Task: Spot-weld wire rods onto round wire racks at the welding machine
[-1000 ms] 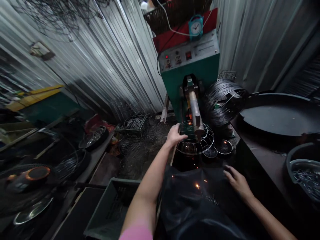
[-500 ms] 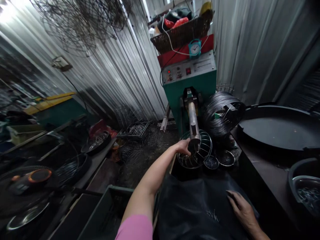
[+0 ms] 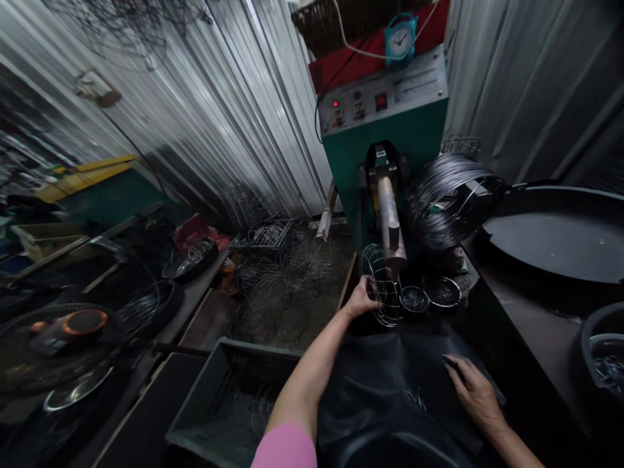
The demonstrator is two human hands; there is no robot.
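My left hand (image 3: pixel 363 298) grips the near-left side of a round wire basket (image 3: pixel 379 266), which stands tilted beside and below the metal arm (image 3: pixel 390 221) of a green machine (image 3: pixel 341 162). My right hand (image 3: pixel 472 389) rests on a black apron (image 3: pixel 380 377) over my lap, its fingers bent and its fingertips at the cloth; whether it holds something small is hidden. Some short wire pieces (image 3: pixel 415 398) lie on the apron between my hands. Two small round dishes (image 3: pixel 414 299) are just right of the wire basket.
A wire coil (image 3: pixel 453 198) hangs right of the machine arm. Farther right are a large black pan (image 3: pixel 560 234) and a tub (image 3: pixel 582 351) with metal pieces. A green crate (image 3: pixel 195 413) stands at lower left. Wire racks lie on the floor behind.
The wire basket has turned from facing me to a more edge-on tilt, with my left hand still on it. My right hand has barely moved. The view has shifted lower and closer to the machine.
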